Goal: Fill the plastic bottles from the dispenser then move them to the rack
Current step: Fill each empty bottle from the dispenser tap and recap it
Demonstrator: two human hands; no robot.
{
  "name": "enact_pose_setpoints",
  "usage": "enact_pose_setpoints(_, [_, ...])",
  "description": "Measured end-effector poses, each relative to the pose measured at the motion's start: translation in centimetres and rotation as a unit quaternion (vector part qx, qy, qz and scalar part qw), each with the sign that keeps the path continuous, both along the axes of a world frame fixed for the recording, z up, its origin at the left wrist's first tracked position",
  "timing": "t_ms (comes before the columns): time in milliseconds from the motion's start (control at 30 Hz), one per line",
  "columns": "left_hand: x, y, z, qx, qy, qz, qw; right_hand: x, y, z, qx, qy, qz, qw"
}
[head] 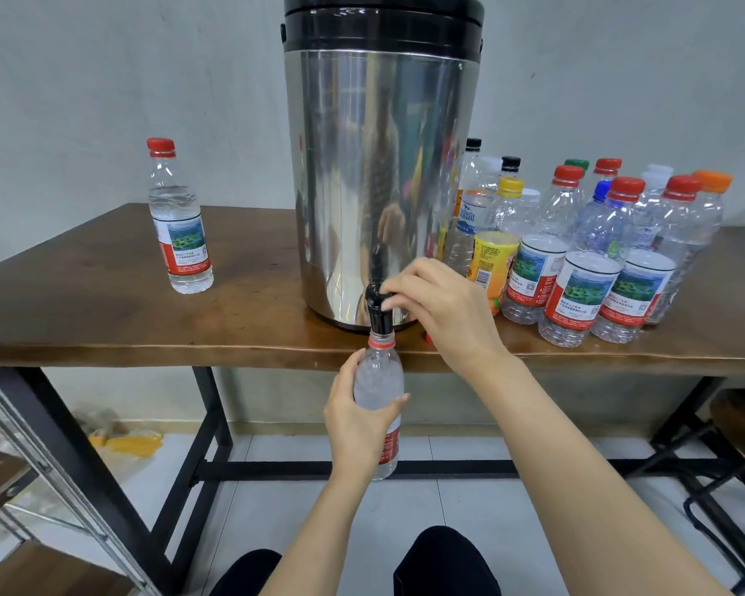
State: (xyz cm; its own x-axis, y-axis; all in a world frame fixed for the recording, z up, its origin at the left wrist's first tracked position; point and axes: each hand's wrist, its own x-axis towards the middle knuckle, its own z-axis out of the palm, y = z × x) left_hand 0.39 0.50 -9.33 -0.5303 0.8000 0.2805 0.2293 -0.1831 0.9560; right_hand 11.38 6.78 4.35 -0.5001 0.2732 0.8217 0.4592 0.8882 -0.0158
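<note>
A tall steel dispenser with a black lid stands on the wooden table. Its black tap juts over the table's front edge. My left hand holds an uncapped clear bottle upright, its mouth right under the tap; the bottle looks nearly full of water. My right hand rests on the tap's lever, fingers curled around it. A filled, red-capped bottle stands alone on the table's left part.
Several plastic bottles with red, yellow, blue, orange and black caps crowd the table right of the dispenser. A red cap lies by the table edge under my right wrist. A metal rack frame stands at the lower left. My knees show at the bottom.
</note>
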Motion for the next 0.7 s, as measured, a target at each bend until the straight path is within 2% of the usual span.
enact_pose_setpoints(167, [-0.3, 0.1, 0.0, -0.01, -0.007, -0.008, 1.0, -4.0, 1.6, 2.2, -0.081, 0.024, -0.008, 0.996])
enact_pose_setpoints(267, [-0.4, 0.2, -0.2, -0.013, 0.002, -0.011, 1.0, -4.0, 1.9, 1.9, -0.132, 0.082, 0.014, 0.988])
enact_pose_setpoints(400, [-0.4, 0.2, -0.3, -0.017, 0.001, -0.011, 1.0, -4.0, 1.8, 1.8, -0.171, 0.094, 0.033, 0.98])
enact_pose_setpoints(467, [-0.4, 0.2, -0.3, -0.015, 0.005, -0.012, 1.0, -3.7, 1.6, 1.8, -0.225, 0.112, 0.06, 0.966])
enact_pose_setpoints(533, [-0.5, 0.1, -0.4, -0.01, 0.01, -0.008, 1.0, -2.7, 1.6, 1.6, -0.307, 0.168, 0.075, 0.934])
enact_pose_setpoints(600, [-0.6, 0.1, -0.5, -0.009, 0.013, -0.008, 1.0, -1.3, 2.2, 0.6, -0.313, 0.202, 0.021, 0.928])
enact_pose_setpoints(633, [-0.6, 0.0, -0.5, -0.011, 0.012, -0.01, 1.0, -0.5, 2.9, -0.1, -0.295, 0.181, -0.034, 0.938])
enact_pose_setpoints(700, [-0.6, 0.0, -0.7, -0.016, 0.008, -0.014, 1.0, 0.9, 4.1, -1.8, -0.299, 0.066, -0.162, 0.938])
